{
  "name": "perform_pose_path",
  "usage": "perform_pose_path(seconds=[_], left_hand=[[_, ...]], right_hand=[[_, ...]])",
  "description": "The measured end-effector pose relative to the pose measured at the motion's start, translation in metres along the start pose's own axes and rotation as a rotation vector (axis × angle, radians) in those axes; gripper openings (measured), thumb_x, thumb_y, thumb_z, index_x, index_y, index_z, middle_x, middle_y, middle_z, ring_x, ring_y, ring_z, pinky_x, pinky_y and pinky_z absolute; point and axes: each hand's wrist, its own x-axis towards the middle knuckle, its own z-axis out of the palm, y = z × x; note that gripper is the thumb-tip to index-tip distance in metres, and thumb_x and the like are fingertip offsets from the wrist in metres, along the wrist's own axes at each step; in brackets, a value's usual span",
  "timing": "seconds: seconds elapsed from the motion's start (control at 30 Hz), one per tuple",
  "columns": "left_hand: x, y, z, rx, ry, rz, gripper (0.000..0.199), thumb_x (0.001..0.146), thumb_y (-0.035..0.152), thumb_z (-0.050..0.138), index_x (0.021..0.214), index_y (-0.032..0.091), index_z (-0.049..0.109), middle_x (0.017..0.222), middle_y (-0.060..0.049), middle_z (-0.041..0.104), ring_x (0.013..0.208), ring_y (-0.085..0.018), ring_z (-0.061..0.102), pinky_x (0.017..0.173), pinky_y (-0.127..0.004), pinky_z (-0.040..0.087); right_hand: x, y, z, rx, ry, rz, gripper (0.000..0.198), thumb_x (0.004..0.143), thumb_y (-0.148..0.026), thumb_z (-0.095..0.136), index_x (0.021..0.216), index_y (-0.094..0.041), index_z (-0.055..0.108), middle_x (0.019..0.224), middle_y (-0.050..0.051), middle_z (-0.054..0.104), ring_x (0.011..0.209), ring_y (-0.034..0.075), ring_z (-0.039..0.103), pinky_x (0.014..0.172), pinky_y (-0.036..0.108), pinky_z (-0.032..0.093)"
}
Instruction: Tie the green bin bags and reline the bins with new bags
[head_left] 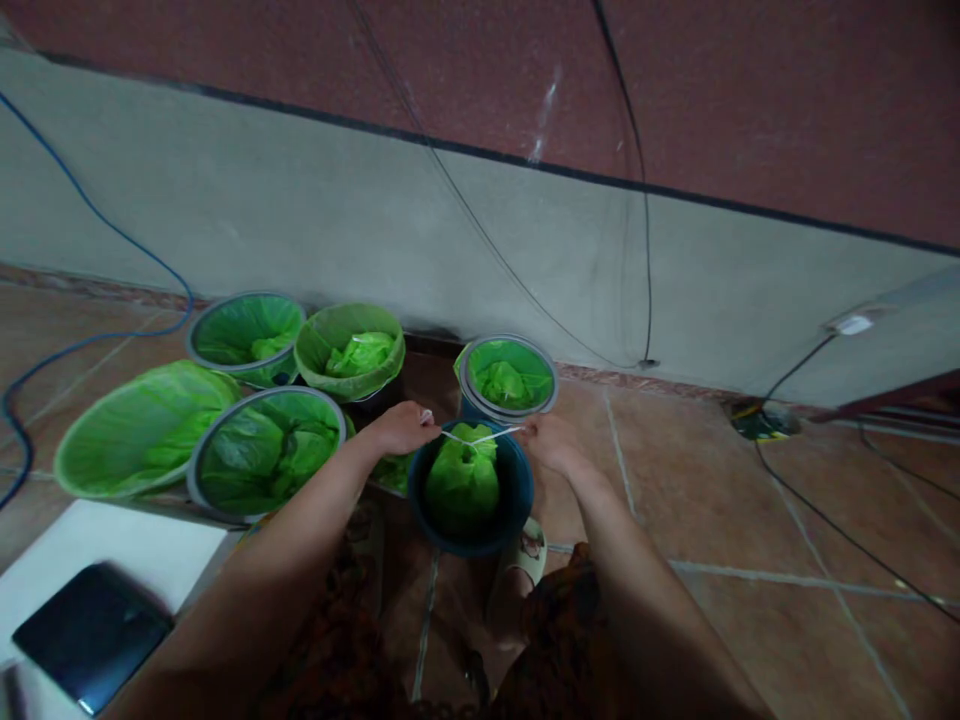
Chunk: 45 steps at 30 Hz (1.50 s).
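Around: four green-lined bins (193, 470) left, gray-rimmed bin (551, 385) just far, slippered foot (530, 550) near right | green plastic bag (461, 488): inside dark-blue bin (517, 500), neck pointing up and far, long axis roughly upright | white string (491, 435): taut left-right from the neck | left hand (405, 428), right hand (553, 443): fingers clamped on its ends

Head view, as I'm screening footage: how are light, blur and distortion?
Head view: dim, clothing sunk in shadow; head view: left hand and right hand slightly soft, white drawstring between them readable; head view: leftmost liner looks stretched, perhaps by the lens.
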Motion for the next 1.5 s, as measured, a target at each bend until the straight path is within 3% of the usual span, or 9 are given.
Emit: perform_pose_path(seconds=[0.17,0.27,0.47,0.73,0.9,1.1,1.23,1.37,1.5], left_hand=[[0.012,0.02,0.027,-0.853,-0.045,0.147,0.035,0.074,0.048,0.063,0.069,0.013,0.067,0.072,-0.007,0.069,0.072,-0.017,0.062,0.072,-0.028,0.046],[0.02,0.03,0.045,-1.007,-0.01,0.099,0.034,0.072,0.045,0.065,0.063,0.013,0.062,0.06,-0.003,0.063,0.061,-0.013,0.057,0.067,-0.027,0.046],[0.029,0.027,0.059,-0.676,0.052,0.109,0.019,0.06,0.022,0.07,0.076,0.012,0.069,0.058,0.005,0.056,0.055,-0.009,0.048,0.056,-0.021,0.037],[0.026,0.031,0.064,-0.241,0.198,0.217,0.026,0.08,0.033,0.055,0.07,0.012,0.067,0.057,0.002,0.054,0.057,-0.01,0.046,0.055,-0.021,0.033],[0.028,0.03,0.064,-0.225,0.236,0.184,0.025,0.078,0.035,0.06,0.077,0.013,0.069,0.065,0.0,0.062,0.063,-0.013,0.053,0.057,-0.021,0.037],[0.028,0.029,0.067,-0.195,0.247,0.156,0.017,0.077,0.027,0.06,0.073,0.012,0.068,0.059,0.001,0.057,0.059,-0.011,0.05,0.056,-0.021,0.036],[0.027,0.029,0.071,-0.215,0.206,0.197,0.022,0.079,0.029,0.059,0.066,0.012,0.064,0.055,0.003,0.049,0.055,-0.009,0.043,0.053,-0.02,0.033],[0.025,0.03,0.069,-0.208,0.2,0.27,0.026,0.085,0.029,0.052,0.07,0.014,0.066,0.058,0.002,0.054,0.057,-0.01,0.046,0.057,-0.021,0.036],[0.019,0.031,0.063,-0.136,0.195,0.314,0.024,0.086,0.023,0.049,0.077,0.017,0.069,0.066,0.0,0.064,0.062,-0.011,0.053,0.062,-0.02,0.039]], right_hand=[[0.0,-0.015,-0.002,0.271,0.059,-0.081,0.023,0.09,-0.024,0.046,0.086,-0.022,0.069,0.079,0.002,0.073,0.069,0.015,0.066,0.066,0.024,0.049],[-0.004,-0.025,-0.001,0.362,0.072,-0.189,0.023,0.091,-0.029,0.046,0.09,-0.021,0.068,0.079,0.002,0.071,0.068,0.015,0.064,0.066,0.025,0.048],[-0.009,-0.044,0.0,0.393,0.078,-0.351,0.023,0.09,-0.028,0.049,0.093,-0.02,0.071,0.088,0.004,0.07,0.079,0.016,0.064,0.078,0.027,0.046],[-0.008,-0.053,0.009,0.457,0.074,-0.419,0.019,0.089,-0.025,0.052,0.091,-0.02,0.071,0.088,0.004,0.065,0.083,0.015,0.062,0.079,0.027,0.046],[-0.012,-0.055,0.007,0.459,0.093,-0.412,0.021,0.09,-0.026,0.05,0.092,-0.019,0.069,0.088,0.004,0.066,0.082,0.016,0.062,0.077,0.027,0.047],[-0.017,-0.064,0.008,0.518,0.06,-0.414,0.02,0.089,-0.029,0.052,0.091,-0.02,0.07,0.088,0.004,0.067,0.08,0.015,0.063,0.076,0.026,0.048],[-0.013,-0.063,0.013,0.671,0.041,-0.305,0.02,0.087,-0.031,0.054,0.096,-0.02,0.067,0.085,0.003,0.067,0.068,0.013,0.062,0.067,0.025,0.05],[-0.001,-0.047,0.023,0.671,0.069,-0.168,0.04,0.08,-0.017,0.051,0.118,-0.023,0.06,0.11,0.006,0.068,0.073,0.013,0.063,0.073,0.028,0.051],[0.007,-0.029,0.032,0.473,-0.117,-0.23,0.045,0.069,-0.005,0.048,0.107,-0.02,0.066,0.102,0.003,0.07,0.083,0.015,0.063,0.081,0.029,0.049]])
